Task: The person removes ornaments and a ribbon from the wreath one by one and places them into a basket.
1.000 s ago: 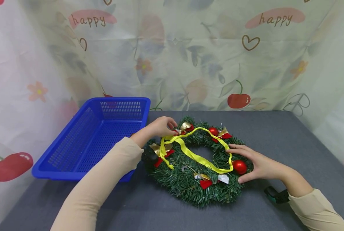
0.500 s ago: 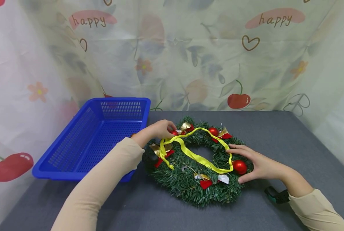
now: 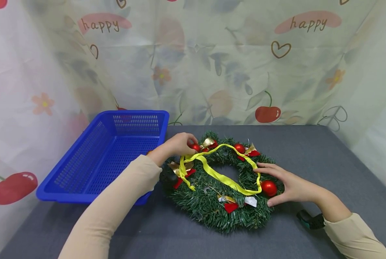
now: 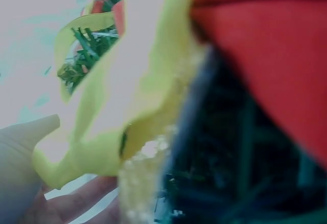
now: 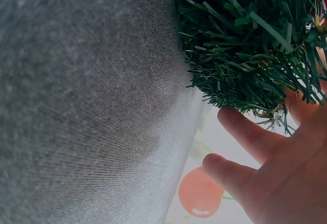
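A green wreath lies flat on the table, dressed with bows, small bells and red balls. A yellow ribbon loops loosely over its top. At the wreath's far left, my left hand has bent fingers at a red ball and seems to pinch it; the fingertips are partly hidden. In the left wrist view, the ribbon covers much of that hand. My right hand rests on the wreath's right side, fingers spread on both sides of another red ball.
A blue plastic basket stands left of the wreath, close to my left forearm. Grey cloth covers the table. Patterned curtains hang behind it and at both sides.
The red ball at my left fingers was hidden a second ago and now shows beside them. The left hand has shifted slightly; my right hand, the ribbon and the wreath stay put.
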`<state>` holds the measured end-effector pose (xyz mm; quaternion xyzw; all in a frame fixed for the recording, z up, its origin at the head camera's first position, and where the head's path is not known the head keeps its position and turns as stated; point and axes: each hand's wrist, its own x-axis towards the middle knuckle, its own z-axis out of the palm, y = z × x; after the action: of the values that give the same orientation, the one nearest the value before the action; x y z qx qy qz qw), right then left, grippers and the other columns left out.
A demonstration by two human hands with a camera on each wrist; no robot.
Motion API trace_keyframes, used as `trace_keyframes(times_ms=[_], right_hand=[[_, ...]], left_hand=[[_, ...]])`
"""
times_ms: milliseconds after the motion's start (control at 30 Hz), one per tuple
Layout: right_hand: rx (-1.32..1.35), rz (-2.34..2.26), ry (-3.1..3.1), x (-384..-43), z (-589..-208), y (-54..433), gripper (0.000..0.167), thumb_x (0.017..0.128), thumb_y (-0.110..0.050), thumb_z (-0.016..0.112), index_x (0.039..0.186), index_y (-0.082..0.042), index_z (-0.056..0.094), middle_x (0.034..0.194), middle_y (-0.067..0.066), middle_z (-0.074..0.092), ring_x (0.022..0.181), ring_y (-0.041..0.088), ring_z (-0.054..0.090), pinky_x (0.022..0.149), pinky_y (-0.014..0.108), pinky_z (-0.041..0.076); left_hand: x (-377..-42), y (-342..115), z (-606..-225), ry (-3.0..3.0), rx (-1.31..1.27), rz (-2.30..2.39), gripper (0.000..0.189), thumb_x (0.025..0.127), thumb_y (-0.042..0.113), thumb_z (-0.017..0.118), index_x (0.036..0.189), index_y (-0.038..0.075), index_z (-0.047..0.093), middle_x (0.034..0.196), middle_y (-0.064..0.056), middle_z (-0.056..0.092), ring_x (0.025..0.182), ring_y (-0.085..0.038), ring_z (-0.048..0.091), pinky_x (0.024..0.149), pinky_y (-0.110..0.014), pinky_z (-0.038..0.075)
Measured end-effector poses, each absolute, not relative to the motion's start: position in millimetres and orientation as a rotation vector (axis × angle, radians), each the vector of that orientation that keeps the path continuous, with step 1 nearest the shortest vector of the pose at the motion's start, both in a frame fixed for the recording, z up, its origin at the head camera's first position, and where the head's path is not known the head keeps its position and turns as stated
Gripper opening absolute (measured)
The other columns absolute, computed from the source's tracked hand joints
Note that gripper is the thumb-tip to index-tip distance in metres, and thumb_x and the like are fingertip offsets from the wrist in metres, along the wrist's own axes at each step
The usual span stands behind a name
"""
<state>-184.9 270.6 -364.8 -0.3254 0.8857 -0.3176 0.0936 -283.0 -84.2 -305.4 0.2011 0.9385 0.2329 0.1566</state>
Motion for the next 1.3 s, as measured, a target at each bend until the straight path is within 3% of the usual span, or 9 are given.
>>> trace_keyframes(times_ms=[167, 433, 1300], right_hand=[[-0.970, -0.941, 2.633, -185, -365, 271, 0.079, 0.073, -0.035, 0.078, 0.140, -0.021, 0.040, 0.150, 0.016, 0.026, 0.132, 0.027, 0.026, 0.092, 0.067, 0.035], [-0.975, -0.941, 2.634, -185, -366, 271, 0.079, 0.073, -0.034, 0.079, 0.140, -0.021, 0.040, 0.150, 0.017, 0.026, 0.131, 0.033, 0.026, 0.092, 0.067, 0.035], [-0.948, -0.925, 2.627, -185, -364, 271, 0.079, 0.073, -0.035, 0.078, 0.141, -0.021, 0.039, 0.150, 0.017, 0.025, 0.130, 0.042, 0.026, 0.092, 0.067, 0.035]], left_hand=[[-282, -84, -303, 2.735, 0.610, 0.654, 0.038, 0.085, 0.017, 0.063, 0.121, 0.008, 0.059, 0.116, -0.014, 0.063, 0.100, -0.025, 0.060, 0.083, -0.034, 0.049], [-274, -83, -295, 2.753, 0.634, 0.640, 0.038, 0.085, 0.015, 0.062, 0.122, 0.009, 0.058, 0.118, -0.015, 0.062, 0.101, -0.025, 0.060, 0.082, -0.033, 0.050], [-252, -99, -269, 2.756, 0.757, 0.610, 0.038, 0.087, 0.019, 0.063, 0.124, 0.011, 0.059, 0.116, -0.014, 0.063, 0.087, -0.021, 0.061, 0.072, -0.028, 0.048]])
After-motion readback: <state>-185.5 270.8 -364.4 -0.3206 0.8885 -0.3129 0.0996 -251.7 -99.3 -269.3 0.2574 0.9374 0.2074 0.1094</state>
